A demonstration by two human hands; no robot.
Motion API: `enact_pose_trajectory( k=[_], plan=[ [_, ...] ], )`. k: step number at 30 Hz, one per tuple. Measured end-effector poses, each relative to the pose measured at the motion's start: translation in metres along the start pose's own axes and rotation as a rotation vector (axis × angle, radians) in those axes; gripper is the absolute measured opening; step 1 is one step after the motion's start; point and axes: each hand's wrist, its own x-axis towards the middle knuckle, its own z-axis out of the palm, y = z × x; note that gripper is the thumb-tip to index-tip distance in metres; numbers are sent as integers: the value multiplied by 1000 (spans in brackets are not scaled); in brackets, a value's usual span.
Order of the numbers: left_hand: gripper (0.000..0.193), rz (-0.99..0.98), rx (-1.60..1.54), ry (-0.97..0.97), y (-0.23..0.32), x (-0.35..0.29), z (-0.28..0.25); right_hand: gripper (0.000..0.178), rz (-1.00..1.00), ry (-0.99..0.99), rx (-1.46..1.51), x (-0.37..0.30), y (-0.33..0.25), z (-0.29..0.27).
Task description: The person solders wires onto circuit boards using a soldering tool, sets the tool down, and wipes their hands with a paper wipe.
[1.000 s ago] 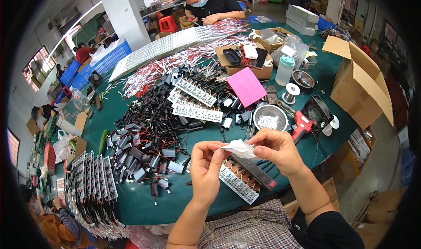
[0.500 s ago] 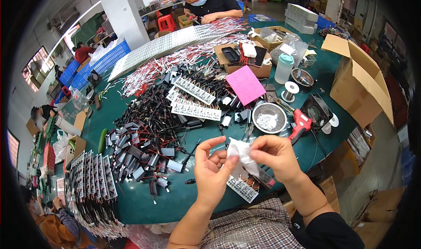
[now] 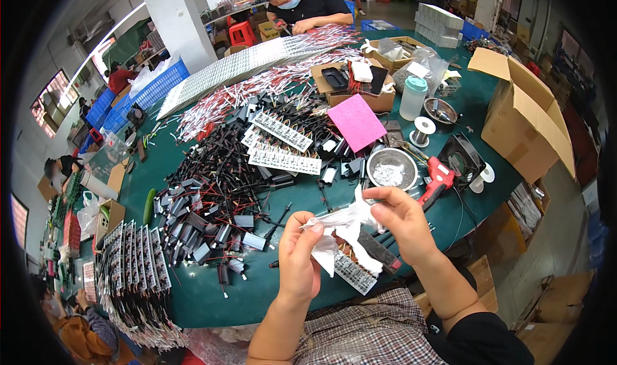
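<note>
A limp white cloth (image 3: 347, 222) with several narrow, finger-like ends is stretched between my two hands above the near edge of the table. My left hand (image 3: 299, 256) pinches its left side between thumb and fingers. My right hand (image 3: 403, 227) is closed on its upper right part with the fingertips. One end stands up by my right fingers, while others hang down. Whether it is a glove cannot be made out for sure. Beneath it lies a white circuit-board strip (image 3: 355, 276) with wires, partly covered by the cloth, beside a dark block-like tool (image 3: 378, 249).
A heap of black wired parts (image 3: 212, 172) covers the middle left, with board strips (image 3: 283, 158) on top. A metal bowl (image 3: 392, 170), a red glue gun (image 3: 438, 180), a solder spool (image 3: 421, 132) and a cardboard box (image 3: 524, 117) stand to the right. A masked co-worker (image 3: 308, 5) sits opposite.
The white cloth, bunched between my fingers before, is now pulled wider with its ends hanging loose. My left hand has turned and moved slightly down; my right hand has shifted a little up and left.
</note>
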Motion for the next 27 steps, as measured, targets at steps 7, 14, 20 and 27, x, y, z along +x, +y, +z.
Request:
enact_pose_trajectory(
  k=[7,14,20,27],
  plan=[
    [14,36,57,-5,-3,-2,-1,43,-45,-58,75,-6,-2,1],
    [32,63,132,-52,2,-4,12,28,-51,35,-24,-11,0,-4],
    [54,-58,270,-203,-6,-6,13,14,-90,-16,61,-15,-3,6],
    [77,440,1298,-204,-10,-9,22,33,-36,-136,16,-23,-2,0]
  ],
)
